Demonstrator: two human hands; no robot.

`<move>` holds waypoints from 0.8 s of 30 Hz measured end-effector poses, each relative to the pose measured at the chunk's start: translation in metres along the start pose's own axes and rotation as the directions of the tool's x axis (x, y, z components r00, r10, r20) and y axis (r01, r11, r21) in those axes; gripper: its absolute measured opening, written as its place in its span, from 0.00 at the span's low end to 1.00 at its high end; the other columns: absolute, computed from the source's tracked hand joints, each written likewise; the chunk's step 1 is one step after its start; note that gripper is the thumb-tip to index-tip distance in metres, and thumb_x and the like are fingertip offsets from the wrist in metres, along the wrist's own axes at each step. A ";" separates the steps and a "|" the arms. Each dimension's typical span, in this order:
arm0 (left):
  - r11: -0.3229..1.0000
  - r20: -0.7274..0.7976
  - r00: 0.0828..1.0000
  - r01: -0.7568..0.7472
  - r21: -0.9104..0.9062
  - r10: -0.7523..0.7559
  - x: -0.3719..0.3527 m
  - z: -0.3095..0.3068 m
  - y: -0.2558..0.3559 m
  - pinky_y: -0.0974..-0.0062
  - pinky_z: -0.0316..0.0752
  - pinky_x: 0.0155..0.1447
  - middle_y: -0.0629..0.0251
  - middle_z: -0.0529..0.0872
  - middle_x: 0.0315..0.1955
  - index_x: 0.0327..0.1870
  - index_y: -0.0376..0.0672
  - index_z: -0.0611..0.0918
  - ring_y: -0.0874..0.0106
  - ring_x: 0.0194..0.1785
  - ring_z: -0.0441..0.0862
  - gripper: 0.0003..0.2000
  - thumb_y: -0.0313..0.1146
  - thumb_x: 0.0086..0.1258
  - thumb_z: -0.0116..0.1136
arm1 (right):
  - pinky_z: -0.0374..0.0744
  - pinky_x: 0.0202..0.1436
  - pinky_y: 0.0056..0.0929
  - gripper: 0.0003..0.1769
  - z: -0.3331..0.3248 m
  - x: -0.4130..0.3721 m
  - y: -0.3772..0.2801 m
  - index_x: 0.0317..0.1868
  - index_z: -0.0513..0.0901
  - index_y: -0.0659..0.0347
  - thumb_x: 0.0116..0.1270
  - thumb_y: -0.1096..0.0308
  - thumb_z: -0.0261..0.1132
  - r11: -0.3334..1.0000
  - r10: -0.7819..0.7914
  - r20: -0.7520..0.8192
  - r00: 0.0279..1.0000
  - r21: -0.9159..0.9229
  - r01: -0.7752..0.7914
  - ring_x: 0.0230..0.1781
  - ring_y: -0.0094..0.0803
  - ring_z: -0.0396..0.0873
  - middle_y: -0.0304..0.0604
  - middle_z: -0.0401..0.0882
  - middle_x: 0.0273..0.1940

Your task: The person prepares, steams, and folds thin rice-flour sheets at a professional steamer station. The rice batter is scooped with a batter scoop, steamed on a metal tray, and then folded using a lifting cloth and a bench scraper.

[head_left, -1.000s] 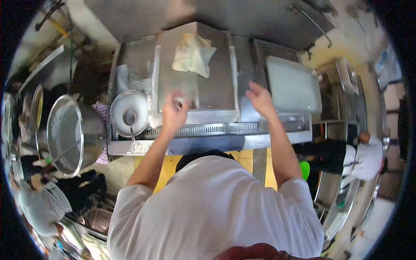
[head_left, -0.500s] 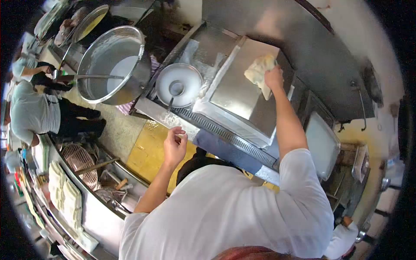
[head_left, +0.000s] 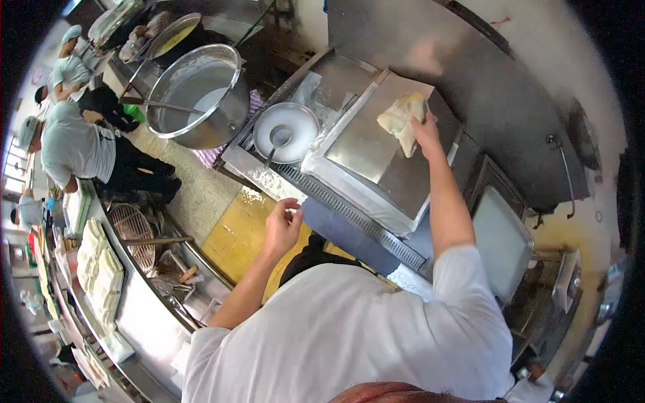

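My right hand (head_left: pixel 426 131) reaches far out over a flat steel griddle (head_left: pixel 376 151) and grips a crumpled pale yellow sheet of dough (head_left: pixel 402 115) at its far side. My left hand (head_left: pixel 282 225) hangs in the air in front of the griddle's slotted front edge, its fingers curled loosely and pinched together; whether it holds anything small is unclear. A round white bowl (head_left: pixel 287 132) with a ladle in it stands just left of the griddle.
A large steel pot (head_left: pixel 195 94) with a long-handled tool stands at the left. Two people in white tops (head_left: pixel 74 144) work beyond it. A counter on my left carries stacked pale sheets (head_left: pixel 99 269) and a round strainer (head_left: pixel 131 245). A grey tray (head_left: pixel 500 242) lies right of the griddle.
My right hand has reached out from the griddle's front edge and taken hold of the dough sheet. My left hand has drawn back from the griddle. My head has turned left.
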State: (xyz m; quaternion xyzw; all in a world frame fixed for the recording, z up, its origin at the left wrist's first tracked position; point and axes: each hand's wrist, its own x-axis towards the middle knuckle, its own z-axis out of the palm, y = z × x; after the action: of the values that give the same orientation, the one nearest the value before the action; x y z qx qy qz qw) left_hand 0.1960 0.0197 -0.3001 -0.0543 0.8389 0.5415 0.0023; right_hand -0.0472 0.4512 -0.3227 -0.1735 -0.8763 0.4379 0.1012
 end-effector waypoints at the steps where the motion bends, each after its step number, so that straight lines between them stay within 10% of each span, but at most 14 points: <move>1: 1.000 0.040 0.999 0.007 0.018 -0.008 -0.010 0.005 0.005 0.69 0.80 0.39 0.57 0.89 0.42 0.53 0.34 0.80 0.68 0.32 0.84 0.14 0.28 0.69 0.64 | 0.81 0.52 0.34 0.41 -0.021 -0.025 -0.005 0.77 0.59 0.68 0.72 0.60 0.66 0.981 0.017 0.105 0.994 0.189 -0.036 0.50 0.38 0.83 0.48 0.83 0.57; 3: 0.999 0.078 0.996 0.042 0.029 -0.044 -0.032 0.021 0.007 0.68 0.80 0.41 0.56 0.89 0.44 0.54 0.35 0.80 0.68 0.33 0.84 0.15 0.27 0.69 0.64 | 0.79 0.52 0.40 0.34 -0.054 -0.094 -0.009 0.70 0.70 0.67 0.68 0.61 0.68 0.871 0.134 -0.004 0.991 0.478 -0.115 0.45 0.46 0.83 0.55 0.85 0.53; 6: 0.992 0.174 0.978 0.102 0.074 -0.113 -0.072 0.040 0.008 0.66 0.82 0.46 0.54 0.88 0.46 0.56 0.36 0.81 0.64 0.39 0.87 0.16 0.28 0.68 0.64 | 0.78 0.55 0.29 0.26 -0.107 -0.134 0.145 0.65 0.77 0.65 0.68 0.68 0.68 1.000 -0.013 -0.269 0.963 -0.002 0.013 0.49 0.31 0.81 0.45 0.85 0.50; 7: 0.993 0.212 0.971 0.093 0.074 -0.107 -0.082 0.047 0.005 0.68 0.81 0.45 0.56 0.88 0.46 0.57 0.37 0.80 0.67 0.38 0.85 0.16 0.28 0.70 0.63 | 0.78 0.59 0.33 0.23 -0.141 -0.173 0.118 0.62 0.80 0.64 0.67 0.69 0.67 0.978 0.119 -0.308 0.944 -0.127 -0.164 0.51 0.37 0.82 0.48 0.85 0.51; 8: 0.992 0.238 0.965 0.095 0.077 -0.111 -0.095 0.055 0.003 0.69 0.80 0.45 0.59 0.87 0.46 0.59 0.37 0.80 0.71 0.38 0.84 0.17 0.28 0.71 0.62 | 0.77 0.62 0.39 0.21 -0.152 -0.181 0.189 0.61 0.82 0.60 0.68 0.66 0.65 0.988 0.087 -0.331 0.940 0.152 -0.038 0.54 0.44 0.83 0.50 0.85 0.53; 9: 0.988 0.277 0.961 -0.029 0.150 -0.013 -0.102 0.064 0.003 0.67 0.81 0.48 0.56 0.87 0.48 0.59 0.37 0.80 0.66 0.42 0.85 0.17 0.28 0.70 0.62 | 0.77 0.62 0.45 0.19 -0.186 -0.193 0.244 0.57 0.84 0.58 0.70 0.61 0.63 0.756 -0.437 -0.210 0.875 -0.613 0.230 0.56 0.48 0.81 0.50 0.85 0.55; 10: 0.964 0.316 0.946 -0.144 0.222 0.069 -0.100 0.072 0.005 0.64 0.82 0.51 0.53 0.87 0.50 0.58 0.38 0.81 0.62 0.46 0.87 0.17 0.27 0.69 0.62 | 0.77 0.62 0.46 0.18 -0.210 -0.185 0.334 0.54 0.86 0.59 0.72 0.57 0.62 0.348 -0.515 0.025 0.857 -0.907 0.236 0.58 0.49 0.80 0.50 0.85 0.55; 11: 0.975 0.408 0.906 -0.178 0.136 0.109 -0.096 0.073 0.036 0.60 0.81 0.57 0.49 0.86 0.52 0.58 0.38 0.81 0.54 0.54 0.85 0.18 0.28 0.67 0.63 | 0.78 0.62 0.45 0.18 -0.223 -0.192 0.368 0.51 0.86 0.62 0.73 0.57 0.62 0.583 -0.395 -0.204 0.896 -0.809 0.073 0.59 0.48 0.79 0.50 0.84 0.55; 13: 0.891 0.548 0.816 -0.376 0.256 0.187 -0.075 0.095 0.094 0.56 0.79 0.59 0.48 0.86 0.50 0.55 0.38 0.83 0.50 0.55 0.83 0.19 0.28 0.62 0.65 | 0.76 0.66 0.46 0.21 -0.255 -0.190 0.412 0.55 0.85 0.64 0.71 0.57 0.63 0.869 -0.139 -0.179 0.974 -0.494 0.033 0.61 0.50 0.79 0.54 0.83 0.59; 19: 0.272 0.733 0.321 -0.943 0.191 0.599 -0.007 0.224 0.304 0.52 0.81 0.51 0.47 0.88 0.40 0.40 0.39 0.88 0.51 0.48 0.86 0.17 0.45 0.65 0.59 | 0.80 0.58 0.41 0.26 -0.258 -0.150 0.437 0.59 0.83 0.66 0.72 0.53 0.60 0.828 0.449 0.033 0.893 -0.392 -0.401 0.54 0.45 0.82 0.56 0.82 0.57; 24: 0.252 0.790 0.366 -0.928 0.273 0.492 -0.012 0.207 0.332 0.55 0.82 0.50 0.51 0.89 0.42 0.44 0.42 0.87 0.53 0.49 0.87 0.16 0.43 0.63 0.62 | 0.80 0.56 0.45 0.25 -0.243 -0.195 0.369 0.53 0.83 0.69 0.69 0.54 0.61 0.818 0.331 0.080 0.940 -0.522 -0.243 0.52 0.50 0.82 0.61 0.83 0.54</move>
State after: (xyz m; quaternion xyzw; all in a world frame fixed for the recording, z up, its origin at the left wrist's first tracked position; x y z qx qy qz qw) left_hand 0.1658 0.3445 -0.0833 0.5229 0.8465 0.1001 0.0041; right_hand 0.2916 0.7576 -0.4786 -0.2868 -0.9289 0.2166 -0.0888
